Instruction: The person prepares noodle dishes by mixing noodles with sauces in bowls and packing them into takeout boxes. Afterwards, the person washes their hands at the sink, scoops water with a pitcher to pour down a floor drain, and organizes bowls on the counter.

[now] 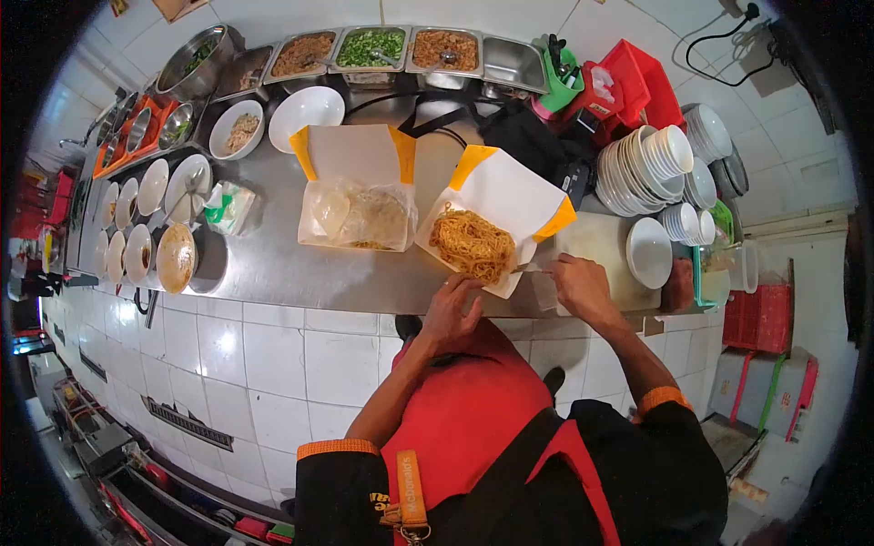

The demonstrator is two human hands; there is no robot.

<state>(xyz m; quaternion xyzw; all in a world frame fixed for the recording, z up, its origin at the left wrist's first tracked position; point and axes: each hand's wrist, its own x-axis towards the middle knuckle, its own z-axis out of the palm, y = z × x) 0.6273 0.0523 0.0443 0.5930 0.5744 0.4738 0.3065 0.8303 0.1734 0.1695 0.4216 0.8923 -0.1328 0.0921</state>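
Note:
Fried noodles [472, 242] fill a white and yellow paper takeaway box [510, 188] whose lid stands open at the back. My left hand [452, 312] is closed at the box's near left edge, fingertips on the rim by the noodles. In my right hand [581, 286], just right of the box, is a thin metal utensil [533, 267]; its tip reaches the noodles, and its exact kind is hard to make out. A second takeaway box [357, 156] lies open to the left, with clear plastic bags [360, 214] covering most of its contents.
Along the back stand metal trays of toppings, among them chopped greens [370, 47]. Several small bowls [176, 258] and a tissue pack [228, 207] lie at the left. Stacked white bowls [640, 170], a cutting board [596, 241] and a black bag [523, 136] are to the right.

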